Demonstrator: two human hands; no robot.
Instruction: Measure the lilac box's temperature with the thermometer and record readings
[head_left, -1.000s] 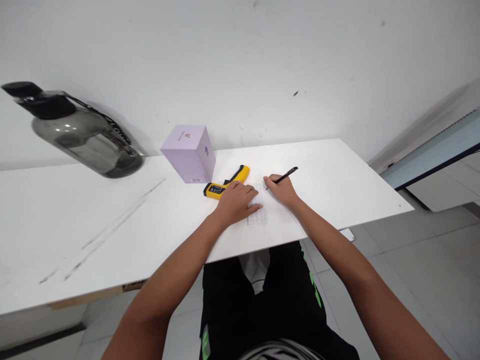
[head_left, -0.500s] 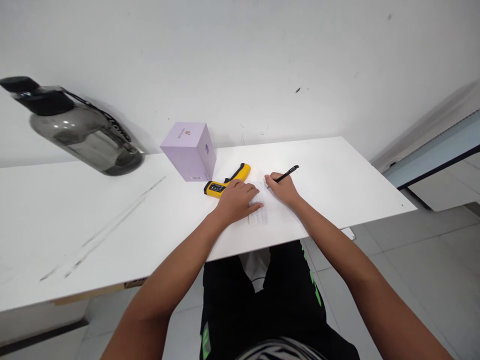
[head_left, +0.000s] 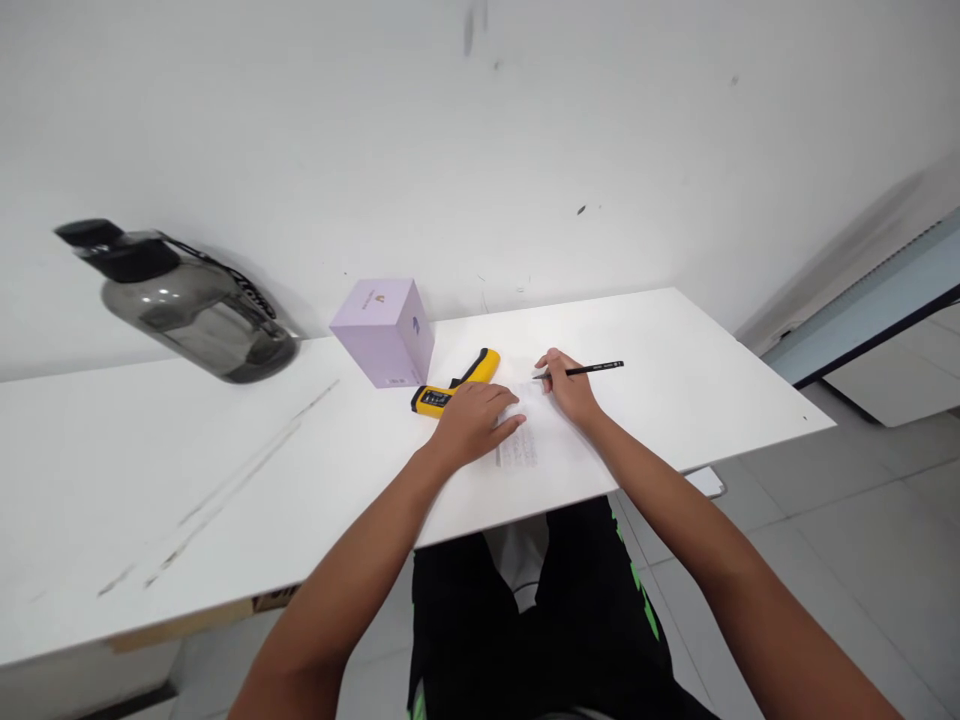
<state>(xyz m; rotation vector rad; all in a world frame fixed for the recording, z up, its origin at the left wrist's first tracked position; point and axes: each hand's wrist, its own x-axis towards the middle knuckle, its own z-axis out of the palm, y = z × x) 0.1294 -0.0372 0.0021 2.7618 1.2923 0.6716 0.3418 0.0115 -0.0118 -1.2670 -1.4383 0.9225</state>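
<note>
A small sheet of paper (head_left: 519, 447) with rows of writing lies on the white table. Flat on its left side rests my left hand (head_left: 476, 420), fingers stretched out and thumb apart. My right hand (head_left: 568, 385) pinches a black pen (head_left: 600, 368), whose tip points left at the paper's upper right part; whether it touches cannot be made out. Just beyond my left hand lies a yellow and black infrared thermometer (head_left: 480, 368), partly covered by that hand.
A lilac box (head_left: 382, 340) stands behind the thermometer near the wall. Further left is a grey see-through water bottle (head_left: 202, 310) with a black cap and strap. The white table (head_left: 720, 400) ends at a right edge, with tiled floor beyond.
The pen in my right hand has swung from slanting up to the right to lying nearly level. My left hand stays in place. The whole view has shifted slightly.
</note>
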